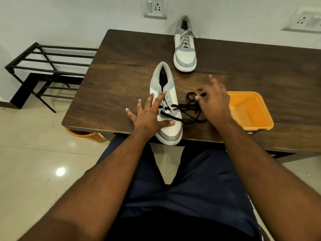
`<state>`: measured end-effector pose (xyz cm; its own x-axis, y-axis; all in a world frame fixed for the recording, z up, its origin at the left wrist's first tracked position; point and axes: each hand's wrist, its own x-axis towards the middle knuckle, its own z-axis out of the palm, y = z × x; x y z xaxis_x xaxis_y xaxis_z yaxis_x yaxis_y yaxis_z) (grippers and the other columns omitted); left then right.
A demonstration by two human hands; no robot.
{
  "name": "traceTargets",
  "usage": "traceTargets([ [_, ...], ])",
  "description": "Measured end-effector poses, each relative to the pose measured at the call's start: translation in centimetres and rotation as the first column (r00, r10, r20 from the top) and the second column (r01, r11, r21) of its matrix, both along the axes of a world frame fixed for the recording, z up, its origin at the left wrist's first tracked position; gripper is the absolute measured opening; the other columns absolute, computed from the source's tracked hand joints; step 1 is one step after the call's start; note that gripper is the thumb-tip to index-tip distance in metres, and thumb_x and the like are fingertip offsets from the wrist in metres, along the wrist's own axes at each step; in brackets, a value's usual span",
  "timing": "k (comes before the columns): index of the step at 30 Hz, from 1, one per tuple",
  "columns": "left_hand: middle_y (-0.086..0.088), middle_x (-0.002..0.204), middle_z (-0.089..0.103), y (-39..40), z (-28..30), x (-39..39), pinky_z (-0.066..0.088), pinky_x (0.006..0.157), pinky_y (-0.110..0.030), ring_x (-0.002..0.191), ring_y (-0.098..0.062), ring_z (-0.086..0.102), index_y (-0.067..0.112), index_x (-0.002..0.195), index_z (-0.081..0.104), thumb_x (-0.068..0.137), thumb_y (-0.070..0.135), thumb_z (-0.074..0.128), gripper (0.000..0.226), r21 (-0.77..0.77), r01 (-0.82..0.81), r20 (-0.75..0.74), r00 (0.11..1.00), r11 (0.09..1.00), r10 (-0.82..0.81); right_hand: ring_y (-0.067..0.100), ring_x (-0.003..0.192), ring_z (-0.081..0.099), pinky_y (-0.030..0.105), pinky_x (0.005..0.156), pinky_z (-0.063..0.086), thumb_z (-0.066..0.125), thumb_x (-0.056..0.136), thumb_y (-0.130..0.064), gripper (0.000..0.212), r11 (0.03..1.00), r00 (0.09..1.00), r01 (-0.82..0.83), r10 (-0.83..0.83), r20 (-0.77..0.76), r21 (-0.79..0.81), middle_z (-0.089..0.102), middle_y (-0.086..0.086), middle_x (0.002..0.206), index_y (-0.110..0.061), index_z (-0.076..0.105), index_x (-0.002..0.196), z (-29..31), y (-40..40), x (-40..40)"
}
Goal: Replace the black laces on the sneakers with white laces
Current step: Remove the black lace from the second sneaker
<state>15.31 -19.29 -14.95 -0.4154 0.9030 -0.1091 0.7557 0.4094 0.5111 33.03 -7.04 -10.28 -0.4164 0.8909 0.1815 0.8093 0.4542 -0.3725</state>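
The near sneaker (165, 105) lies at the table's (121, 66) front edge, centre frame; the left hand (147, 113) presses it flat with spread, straight fingers; the right hand (212, 101) pinches the black lace (189, 108), mostly pulled out and piled beside the shoe; the lowest eyelets are still threaded. Draw each crossing out evenly while the shoe is held steady; the far sneaker (185, 47), upper centre, already wears pale laces.

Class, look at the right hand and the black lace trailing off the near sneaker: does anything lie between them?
Nothing visible does. The right hand is already at the black lace, beside the near sneaker.
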Motion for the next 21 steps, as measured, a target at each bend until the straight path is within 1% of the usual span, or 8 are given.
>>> traceTargets([
  [3,0.011,0.164,0.003,0.1,0.0,-0.1,-0.01,0.105,-0.075,0.15,-0.036,0.001,0.064,0.143,-0.001,0.067,0.073,0.068,0.103,-0.004,-0.002,0.0,1.0,1.0,0.002,0.027,0.147,0.017,0.052,0.113,0.022,0.064,0.09,-0.028,0.032,0.976,0.975,-0.214,0.216,0.056,-0.031,0.023,0.0,0.16,-0.023,0.064,0.122,-1.0,-2.1,-1.7],
  [5,0.01,0.164,0.003,0.1,0.0,0.0,-0.009,0.105,-0.075,0.15,-0.035,0.003,0.064,0.143,-0.001,0.068,0.072,0.069,0.102,-0.01,-0.007,-0.005,1.0,1.0,0.007,0.024,0.147,0.017,0.052,0.112,0.021,0.061,0.092,-0.028,0.026,0.964,0.961,-0.26,0.264,0.085,-0.052,0.026,-0.002,0.159,-0.025,0.067,0.117,-1.8,-3.2,-2.7],
  [8,0.01,0.164,0.003,0.1,0.0,0.2,-0.008,0.105,-0.075,0.15,-0.034,0.006,0.063,0.143,-0.001,0.069,0.072,0.068,0.102,-0.017,-0.005,-0.016,1.0,1.0,0.005,0.022,0.143,0.023,0.05,0.108,0.023,0.054,0.096,-0.028,0.017,0.961,0.961,-0.253,0.263,0.086,-0.107,0.033,-0.005,0.155,-0.021,0.066,0.107,-2.5,-3.8,-3.5],
  [12,0.011,0.164,0.003,0.1,0.1,0.1,-0.008,0.104,-0.076,0.15,-0.035,0.005,0.064,0.143,-0.001,0.068,0.073,0.068,0.102,-0.026,-0.008,-0.016,1.0,1.0,0.007,0.021,0.137,0.029,0.049,0.104,0.029,0.045,0.098,-0.027,0.02,0.957,0.936,-0.277,0.288,0.202,-0.082,0.032,-0.007,0.154,-0.021,0.058,0.113,-2.3,-2.8,-2.8],
  [15,0.012,0.164,0.003,0.1,0.2,0.1,-0.009,0.104,-0.075,0.15,-0.035,0.003,0.064,0.142,0.0,0.068,0.072,0.07,0.102,-0.026,-0.005,0.006,1.0,1.0,0.005,0.029,0.129,0.039,0.048,0.099,0.035,0.045,0.096,-0.021,0.024,0.987,0.952,-0.16,0.145,0.271,0.031,0.036,0.0,0.151,-0.017,0.054,0.118,-1.5,-1.0,-1.3],
  [16,0.012,0.164,0.002,0.0,0.2,0.1,-0.009,0.104,-0.075,0.15,-0.035,0.003,0.064,0.142,0.0,0.068,0.071,0.07,0.102,-0.028,-0.005,0.014,1.0,1.0,0.005,0.032,0.125,0.043,0.048,0.096,0.038,0.046,0.096,-0.019,0.026,0.995,0.971,-0.072,0.054,0.231,0.073,0.04,0.003,0.148,-0.014,0.053,0.12,-1.1,-0.3,-0.6],
  [18,0.012,0.164,0.002,-0.1,0.2,0.1,-0.01,0.104,-0.075,0.15,-0.036,0.003,0.064,0.142,0.0,0.068,0.071,0.07,0.103,-0.025,-0.002,0.025,1.0,1.0,0.003,0.035,0.115,0.049,0.047,0.09,0.043,0.047,0.096,-0.017,0.02,0.991,0.994,0.106,-0.109,0.025,0.08,0.05,0.009,0.132,-0.012,0.055,0.113,0.3,1.1,0.7],
  [21,0.011,0.164,0.002,-0.2,0.3,0.2,-0.009,0.104,-0.075,0.15,-0.035,0.003,0.064,0.143,-0.001,0.068,0.072,0.069,0.103,-0.03,-0.002,0.03,1.0,1.0,0.003,0.025,0.1,0.055,0.039,0.087,0.045,0.055,0.094,-0.017,0.009,0.988,0.954,0.145,-0.152,-0.259,-0.045,0.055,0.009,0.111,-0.011,0.061,0.098,2.1,2.4,1.2],
])
